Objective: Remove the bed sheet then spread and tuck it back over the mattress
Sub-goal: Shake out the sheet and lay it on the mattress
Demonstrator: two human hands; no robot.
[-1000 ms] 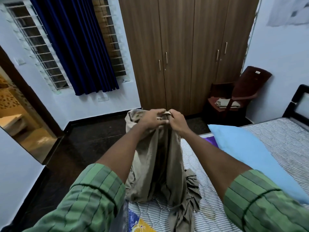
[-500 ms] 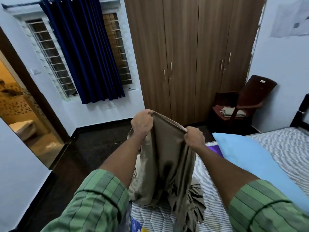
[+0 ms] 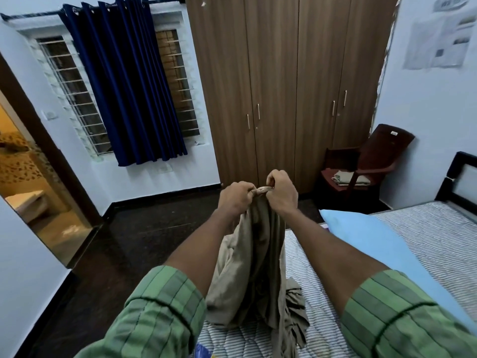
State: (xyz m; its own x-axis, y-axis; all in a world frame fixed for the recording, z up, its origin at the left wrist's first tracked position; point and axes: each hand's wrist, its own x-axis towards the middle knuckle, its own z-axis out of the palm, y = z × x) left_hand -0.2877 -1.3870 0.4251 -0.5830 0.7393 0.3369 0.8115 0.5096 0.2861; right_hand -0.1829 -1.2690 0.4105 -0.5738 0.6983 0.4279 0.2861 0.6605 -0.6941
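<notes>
Gripping the bunched sheet (image 3: 254,257) by its hem, left hand (image 3: 235,199) and right hand (image 3: 281,193) are working along it (corner-hunting, seemingly) before spreading over the mattress (image 3: 433,236).

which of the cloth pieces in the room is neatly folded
The pale cloth on the seat of the brown chair is folded flat. The beige bed sheet hangs bunched from both hands, and the navy curtain hangs in pleats from its rod.
</notes>
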